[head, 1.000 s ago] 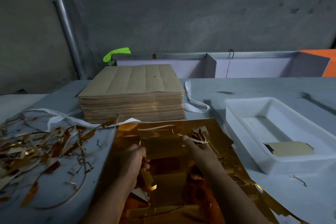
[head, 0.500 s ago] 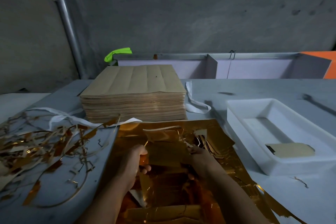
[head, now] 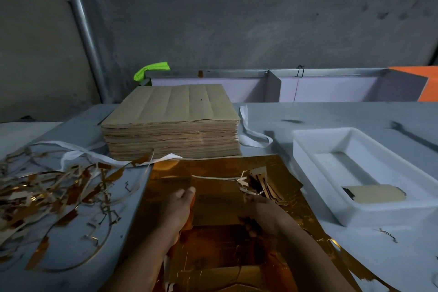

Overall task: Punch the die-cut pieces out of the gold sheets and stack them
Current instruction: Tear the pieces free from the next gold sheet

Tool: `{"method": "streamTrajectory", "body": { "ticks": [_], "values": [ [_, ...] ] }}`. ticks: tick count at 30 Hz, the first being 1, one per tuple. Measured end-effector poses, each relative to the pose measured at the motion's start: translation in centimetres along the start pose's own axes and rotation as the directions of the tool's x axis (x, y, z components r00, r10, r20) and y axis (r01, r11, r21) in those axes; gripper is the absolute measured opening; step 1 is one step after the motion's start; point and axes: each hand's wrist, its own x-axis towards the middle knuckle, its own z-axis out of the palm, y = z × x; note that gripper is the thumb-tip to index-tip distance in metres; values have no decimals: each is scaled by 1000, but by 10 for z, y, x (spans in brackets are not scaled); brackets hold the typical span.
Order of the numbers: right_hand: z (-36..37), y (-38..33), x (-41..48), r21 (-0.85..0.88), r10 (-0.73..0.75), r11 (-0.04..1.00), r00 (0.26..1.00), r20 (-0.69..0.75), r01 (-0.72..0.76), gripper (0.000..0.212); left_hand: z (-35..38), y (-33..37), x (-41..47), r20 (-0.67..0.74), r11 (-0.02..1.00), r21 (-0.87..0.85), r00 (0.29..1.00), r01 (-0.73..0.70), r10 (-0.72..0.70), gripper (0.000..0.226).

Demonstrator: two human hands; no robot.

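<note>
Gold piece [head: 216, 199] sits higher than before, its edges pinched by fingers [head: 189, 191] (left hand [head: 176, 208], right hand [head: 263, 208]).

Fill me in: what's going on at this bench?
A person is working a gold sheet flat on the table. The left hand and right hand grip a gold piece raised above it. Scrap strips lie to the left. The white tray on the right holds one punched-out piece; a brown stack sits behind.

left hand [head: 179, 206], right hand [head: 263, 211] — both gripping
</note>
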Motion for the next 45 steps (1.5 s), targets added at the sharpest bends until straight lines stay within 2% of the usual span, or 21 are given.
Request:
{"method": "streamTrajectory", "body": {
  "ticks": [13, 18, 21, 24, 27, 31, 36, 39, 42, 45],
  "values": [
    [-2, 4, 6, 79, 12, 997, 999, 41, -16, 12, -1, -4, 2, 24, 1000, 1, 1000, -4, 4, 41],
    [-1, 6, 4, 203, -9, 979, 999, 30, 3, 15, -2, -6, 2, 38, 1000, -20, 999, 9, -8, 49],
    [-1, 5, 2, 207, -32, 978, 998, 44, 22, 14, -2, -6, 3, 39, 1000, -25, 999, 7, -6, 50],
    [1, 5, 1, 216, -47, 976, 998, 47, 36, 14, -2, -7, 3, 48, 999, -34, 999, -3, 5, 47],
    [0, 6, -1, 243, -36, 970, 998, 44, 24, 12, -2, -8, 2, 31, 999, -38, 999, -10, 11, 34],
    [-9, 7, -4, 361, -42, 933, 995, 91, 6, 13, -4, -10, 5, -7, 997, -77, 1000, 4, -4, 30],
    [-10, 5, -8, 287, -73, 957, 986, 153, 26, 14, 3, -12, 5, -116, 995, -86, 993, -44, 34, 30],
    [-15, 2, -11, 157, -9, 987, 983, 184, -21, 15, 7, -12, 5, -196, 993, -97, 980, -65, 45, 30],
    [-24, 2, -12, 85, 71, 993, 985, 158, -85, 9, 8, -12, 3, -260, 989, -123, 965, -80, 46, 30],
    [-31, 1, -15, -30, 84, 996, 974, 210, -80, 14, 8, -12, 2, -289, 990, -121, 957, -76, 38, 31]
  ]
}}
